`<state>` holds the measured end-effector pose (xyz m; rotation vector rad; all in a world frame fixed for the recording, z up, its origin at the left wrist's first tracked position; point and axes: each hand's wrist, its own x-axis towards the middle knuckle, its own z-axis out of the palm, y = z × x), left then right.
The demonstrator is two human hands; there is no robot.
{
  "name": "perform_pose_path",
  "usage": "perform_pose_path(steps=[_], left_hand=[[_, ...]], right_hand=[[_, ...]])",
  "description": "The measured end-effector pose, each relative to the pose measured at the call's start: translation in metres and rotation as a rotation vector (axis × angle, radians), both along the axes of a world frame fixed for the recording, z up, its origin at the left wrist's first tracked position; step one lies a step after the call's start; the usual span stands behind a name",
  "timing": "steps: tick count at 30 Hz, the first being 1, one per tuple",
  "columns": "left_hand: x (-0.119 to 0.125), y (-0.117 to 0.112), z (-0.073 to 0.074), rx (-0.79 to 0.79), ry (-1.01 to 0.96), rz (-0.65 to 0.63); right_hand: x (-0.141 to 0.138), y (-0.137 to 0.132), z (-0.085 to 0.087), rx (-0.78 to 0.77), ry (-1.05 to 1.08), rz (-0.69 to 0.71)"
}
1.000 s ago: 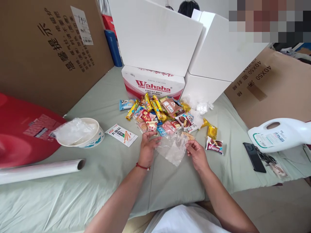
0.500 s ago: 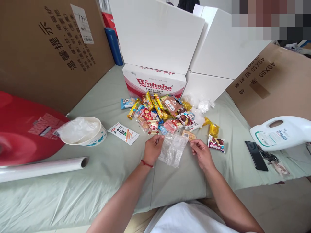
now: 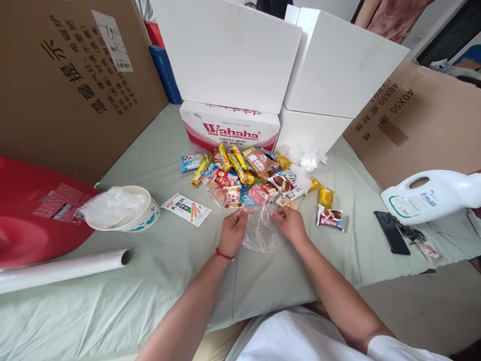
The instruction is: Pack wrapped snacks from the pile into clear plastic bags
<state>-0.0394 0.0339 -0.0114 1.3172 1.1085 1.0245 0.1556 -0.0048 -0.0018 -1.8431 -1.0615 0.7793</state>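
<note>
Both hands pinch the top edge of a small clear plastic bag [image 3: 258, 231] just above a pale green sheet [image 3: 158, 281]. My left hand [image 3: 233, 230], with a red string at its wrist, grips the bag's left corner. My right hand [image 3: 290, 224] grips the right corner, close to the left hand, so the bag hangs crumpled between them. Right behind the hands lies a pile of several colourful snack packets [image 3: 248, 175]. One brown-and-white packet [image 3: 329, 218] lies apart to the right of my right hand.
A white packet [image 3: 187, 209] and a paper bowl lined with plastic [image 3: 124, 206] lie left. A roll of film [image 3: 63, 268] and a red tub [image 3: 33, 210] sit further left. White boxes and a Wahaha carton [image 3: 229, 128] stand behind. A white jug [image 3: 428, 196] and phone [image 3: 392, 232] lie right.
My right hand has moved left toward my left hand, so the bag that was stretched between them is now bunched up. The view has shifted slightly.
</note>
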Motion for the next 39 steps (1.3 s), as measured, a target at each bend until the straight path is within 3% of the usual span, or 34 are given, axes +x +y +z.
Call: perform_pose_path(steps=[4,7,11,14,19,25,30,34,37,39], left_hand=[[-0.004,0.004,-0.005,-0.027,-0.042,0.006],[-0.006,0.006,-0.007,-0.045,-0.055,-0.005],[-0.003,0.002,-0.003,-0.054,-0.067,-0.115],[-0.001,-0.001,-0.001,-0.083,-0.113,-0.149],[-0.003,0.005,-0.004,-0.174,-0.226,-0.044],[-0.008,0.013,-0.007,-0.153,-0.270,0.006],[-0.020,0.023,-0.005,-0.137,-0.182,0.062],[-0.024,0.029,0.000,-0.109,-0.142,0.082],[-0.022,0.027,0.004,-0.075,-0.083,0.077],[-0.021,0.025,0.005,-0.056,-0.041,0.076]], right_hand=[[0.003,0.003,-0.001,0.017,0.107,0.035],[0.020,-0.012,0.013,0.001,0.201,0.061],[0.042,-0.034,0.035,-0.077,0.445,0.066],[0.051,-0.042,0.043,-0.084,0.527,0.059],[0.056,-0.047,0.040,-0.144,0.696,0.051],[0.063,-0.046,0.031,-0.103,0.921,-0.056],[0.085,-0.054,0.028,-0.020,0.777,-0.130],[0.105,-0.071,0.022,-0.045,0.582,-0.096],[0.114,-0.077,0.014,-0.118,0.305,-0.076],[0.114,-0.071,0.013,-0.084,0.041,-0.124]])
